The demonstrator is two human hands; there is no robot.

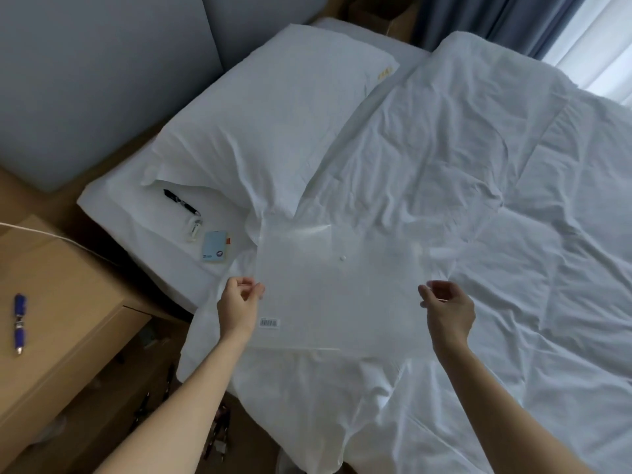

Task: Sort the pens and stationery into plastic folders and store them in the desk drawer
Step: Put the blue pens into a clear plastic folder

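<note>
A clear plastic folder (338,295) with a snap button and a barcode sticker is held flat above the white duvet. My left hand (239,304) pinches its left edge and my right hand (448,309) pinches its right edge. On the sheet to the left lie a black pen (181,202), a small clear clip-like item (195,229) and a light blue sticky-note pad (215,249). A blue pen (20,321) lies on the wooden desk at the left.
The wooden desk (68,302) stands left of the bed, with a drawer front below its top. A white pillow (273,124) lies behind the folder. Several small items lie on the floor between desk and bed. Curtains hang at the far right.
</note>
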